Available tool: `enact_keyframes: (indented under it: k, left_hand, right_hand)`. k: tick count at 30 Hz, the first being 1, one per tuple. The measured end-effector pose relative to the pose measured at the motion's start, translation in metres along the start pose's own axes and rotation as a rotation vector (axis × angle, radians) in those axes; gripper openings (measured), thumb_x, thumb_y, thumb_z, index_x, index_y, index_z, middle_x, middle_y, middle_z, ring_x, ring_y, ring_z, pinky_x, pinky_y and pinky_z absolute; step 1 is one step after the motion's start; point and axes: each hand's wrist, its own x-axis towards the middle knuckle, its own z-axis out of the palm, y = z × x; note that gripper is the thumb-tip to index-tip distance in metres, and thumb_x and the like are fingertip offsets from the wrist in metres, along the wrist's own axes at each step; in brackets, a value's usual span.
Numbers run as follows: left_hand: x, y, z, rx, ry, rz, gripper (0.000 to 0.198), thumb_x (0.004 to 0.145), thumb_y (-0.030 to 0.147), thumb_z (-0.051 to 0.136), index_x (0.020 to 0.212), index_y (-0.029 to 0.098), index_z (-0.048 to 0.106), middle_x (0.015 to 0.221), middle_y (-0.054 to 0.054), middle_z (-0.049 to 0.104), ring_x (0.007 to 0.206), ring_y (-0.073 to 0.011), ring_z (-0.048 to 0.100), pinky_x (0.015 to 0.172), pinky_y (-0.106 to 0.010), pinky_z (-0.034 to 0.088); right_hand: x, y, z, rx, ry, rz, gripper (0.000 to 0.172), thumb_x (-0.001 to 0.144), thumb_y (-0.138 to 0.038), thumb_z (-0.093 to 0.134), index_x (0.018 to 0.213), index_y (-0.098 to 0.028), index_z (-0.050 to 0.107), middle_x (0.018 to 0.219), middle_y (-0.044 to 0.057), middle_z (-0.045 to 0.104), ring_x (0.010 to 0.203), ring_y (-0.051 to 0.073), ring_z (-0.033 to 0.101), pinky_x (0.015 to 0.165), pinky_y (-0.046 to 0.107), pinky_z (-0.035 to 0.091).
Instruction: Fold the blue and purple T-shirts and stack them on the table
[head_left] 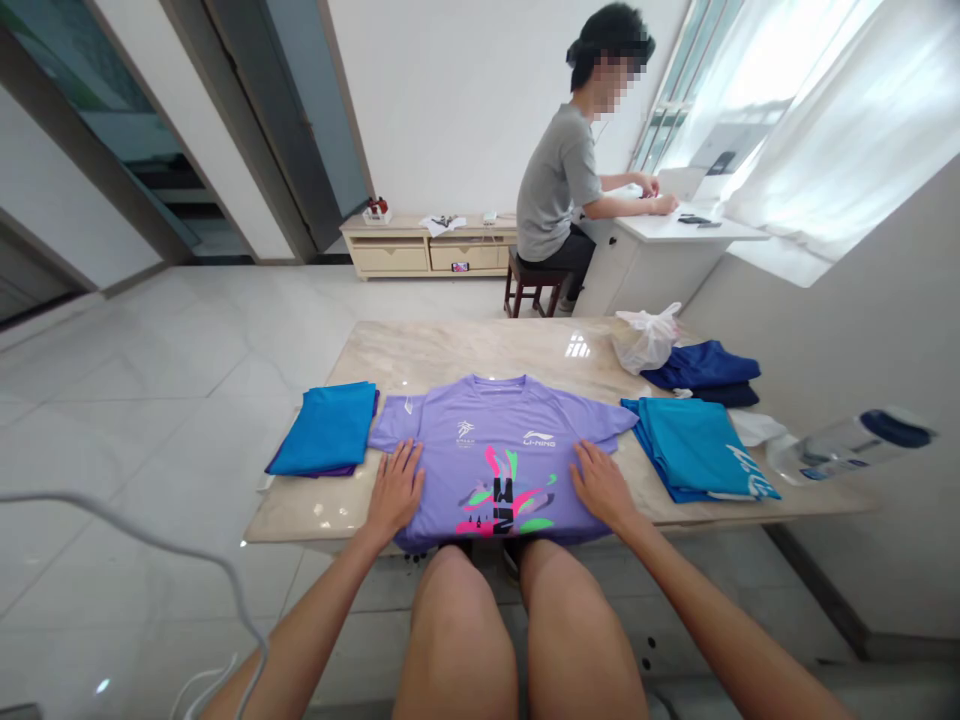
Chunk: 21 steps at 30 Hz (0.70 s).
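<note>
On the table, purple shirt, lower hem hidden; left hand, right hand flat, fingers apart

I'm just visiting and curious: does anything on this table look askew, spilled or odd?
Nothing looks spilled or damaged. The clear water bottle at right slants in the picture, perhaps just lens distortion. The purple T-shirt, under the left hand and right hand, lies spread out.
</note>
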Motion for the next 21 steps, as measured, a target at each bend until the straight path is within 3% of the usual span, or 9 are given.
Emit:
enact_keyframes:
  k: [3, 7, 12, 16, 21]
  left_hand:
    - [-0.002, 0.002, -0.003, 0.005, 0.011, -0.017, 0.061, 0.111, 0.034, 0.035, 0.167, 0.017, 0.053, 0.175, -0.014, 0.048, 0.166, -0.0316, 0.04, 0.137, -0.058, 0.03]
    - [0.004, 0.001, 0.001, -0.017, 0.055, 0.002, 0.061, 0.11, 0.034, 0.034, 0.164, 0.016, 0.056, 0.173, -0.017, 0.051, 0.164, -0.0336, 0.042, 0.135, -0.063, 0.03]
    - [0.005, -0.005, 0.007, -0.07, 0.093, 0.027, 0.062, 0.111, 0.036, 0.033, 0.162, 0.013, 0.058, 0.171, -0.02, 0.053, 0.163, -0.035, 0.044, 0.135, -0.065, 0.027]
    - [0.003, -0.001, 0.003, -0.092, 0.089, 0.016, 0.06, 0.109, 0.034, 0.038, 0.163, 0.016, 0.057, 0.172, -0.018, 0.052, 0.163, -0.0349, 0.043, 0.136, -0.063, 0.025]
    - [0.003, 0.006, -0.004, -0.106, 0.072, -0.013, 0.059, 0.109, 0.031, 0.039, 0.163, 0.016, 0.058, 0.173, -0.017, 0.051, 0.163, -0.0349, 0.043, 0.136, -0.062, 0.025]
  right_hand:
    - [0.013, 0.029, -0.026, 0.045, -0.013, 0.172, 0.05, 0.11, -0.025, 0.04, 0.15, -0.006, 0.063, 0.156, 0.024, 0.062, 0.143, 0.035, 0.058, 0.122, 0.046, 0.044]
    - [0.061, 0.073, -0.056, 0.044, -0.074, 0.419, 0.049, 0.109, -0.021, 0.042, 0.15, -0.002, 0.061, 0.143, 0.025, 0.068, 0.136, 0.032, 0.061, 0.119, 0.041, 0.044]
    - [0.108, 0.105, -0.045, -0.002, -0.145, 0.594, 0.058, 0.109, -0.05, 0.057, 0.144, -0.005, 0.066, 0.137, 0.025, 0.068, 0.137, 0.036, 0.059, 0.119, 0.045, 0.042]
    - [0.123, 0.106, -0.033, -0.034, -0.182, 0.643, 0.068, 0.1, -0.065, 0.065, 0.139, -0.01, 0.069, 0.145, 0.028, 0.061, 0.137, 0.042, 0.056, 0.114, 0.051, 0.046]
    - [0.139, 0.098, -0.047, -0.009, -0.204, 0.452, 0.041, 0.095, -0.057, 0.071, 0.109, -0.018, 0.077, 0.136, 0.019, 0.068, 0.134, 0.04, 0.057, 0.111, 0.048, 0.046]
